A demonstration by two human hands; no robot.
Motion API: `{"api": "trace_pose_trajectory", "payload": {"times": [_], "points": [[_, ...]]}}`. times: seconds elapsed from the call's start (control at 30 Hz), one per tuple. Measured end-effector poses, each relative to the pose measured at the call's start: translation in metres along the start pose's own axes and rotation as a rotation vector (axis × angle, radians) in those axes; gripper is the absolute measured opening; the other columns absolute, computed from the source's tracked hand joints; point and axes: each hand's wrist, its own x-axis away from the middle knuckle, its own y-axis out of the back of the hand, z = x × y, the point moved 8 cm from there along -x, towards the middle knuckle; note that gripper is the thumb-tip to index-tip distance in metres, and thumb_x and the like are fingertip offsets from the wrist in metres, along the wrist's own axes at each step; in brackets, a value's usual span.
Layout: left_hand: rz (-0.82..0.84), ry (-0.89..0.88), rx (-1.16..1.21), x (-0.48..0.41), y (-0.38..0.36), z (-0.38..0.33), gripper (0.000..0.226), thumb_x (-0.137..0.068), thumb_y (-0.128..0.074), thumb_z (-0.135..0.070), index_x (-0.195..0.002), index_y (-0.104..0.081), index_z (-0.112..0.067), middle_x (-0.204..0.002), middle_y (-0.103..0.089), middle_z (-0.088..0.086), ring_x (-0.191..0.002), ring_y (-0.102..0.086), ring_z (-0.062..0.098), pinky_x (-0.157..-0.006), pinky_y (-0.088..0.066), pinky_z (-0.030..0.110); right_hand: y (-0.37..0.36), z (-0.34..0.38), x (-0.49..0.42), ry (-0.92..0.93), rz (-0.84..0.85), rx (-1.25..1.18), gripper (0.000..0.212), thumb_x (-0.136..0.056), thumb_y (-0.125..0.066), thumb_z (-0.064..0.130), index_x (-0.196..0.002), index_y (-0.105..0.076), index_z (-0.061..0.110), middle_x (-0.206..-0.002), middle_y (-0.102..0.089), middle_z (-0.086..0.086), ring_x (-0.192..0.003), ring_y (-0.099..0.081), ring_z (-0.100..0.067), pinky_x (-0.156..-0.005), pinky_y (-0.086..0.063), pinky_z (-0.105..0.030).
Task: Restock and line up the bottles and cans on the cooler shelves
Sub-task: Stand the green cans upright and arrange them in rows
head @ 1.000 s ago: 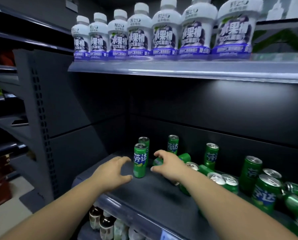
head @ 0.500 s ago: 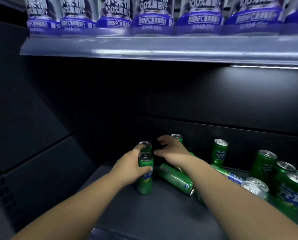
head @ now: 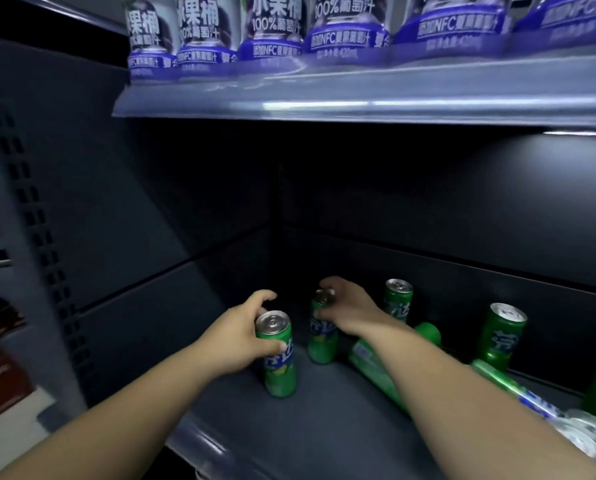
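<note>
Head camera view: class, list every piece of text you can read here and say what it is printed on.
"水果桶": label of a juice bottle on the upper shelf.
"100%葡萄汁": same label.
"添加NFC夏黑葡萄汁": blue band of those bottles.
"芬达": green can, partly turned away.
Small print below the blue band: too blurred.

Left hand (head: 241, 336): showing up bare, skin uncovered from the fingertips right back to the wrist.
Left forearm (head: 116, 424): coming through bare too, uncovered all the way to the bottom-left edge of the view.
Right hand (head: 348, 311): looking just as bare, knuckles and back catching a little cool light.
Right forearm (head: 480, 400): showing uncovered skin to the bottom-right corner, the wide lens making it loom large there.
Left thumbnail (head: 282, 347): appearing short and plain, though the blur is making that hard to call.
</note>
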Motion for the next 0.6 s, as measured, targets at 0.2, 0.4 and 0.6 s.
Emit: {"api": "trace_pose_trajectory", "payload": {"times": [0.2, 0.4, 0.6], "points": [[0.064, -0.063, -0.067, 0.014, 0.001, -0.018, 0.081, -0.068, -0.088, -0.037, -0.136, -0.045, -0.039, -0.104, -0.065, -0.016, -0.078, -0.063, -0.008, -0.072, -0.050, 0.018, 0.011, 0.013, 0.039, 0.047, 0.027, 0.070, 0.077, -0.076, -0.084, 0.027, -0.145, -0.050, 0.018, -0.139, -0.057, -0.003, -0.114, -0.059, -0.018, -0.082, -0.045, -0.022], [0.161, -0.133, -0.104, 0.022, 0.005, -0.024, 0.068, -0.065, -0.091, -0.033, -0.124, -0.056, -0.039, -0.106, -0.067, -0.017, -0.092, -0.066, -0.001, -0.084, -0.056, 0.025, 0.006, 0.028, 0.088, 0.028, 0.020, -0.005, 0.077, -0.073, -0.088, 0.018, -0.140, -0.051, 0.016, -0.122, -0.063, -0.002, -0.100, -0.061, -0.012, -0.078, -0.050, -0.019], [0.259, -0.183, -0.072, 0.039, 0.012, -0.020, 0.062, -0.063, -0.093, -0.036, -0.119, -0.066, -0.038, -0.111, -0.067, -0.021, -0.098, -0.063, -0.005, -0.083, -0.049, 0.016, 0.000, 0.042, 0.131, -0.047, -0.037, 0.061, 0.057, -0.067, -0.091, 0.026, -0.118, -0.066, 0.022, -0.113, -0.066, 0.007, -0.096, -0.065, -0.010, -0.078, -0.055, -0.024]]}}
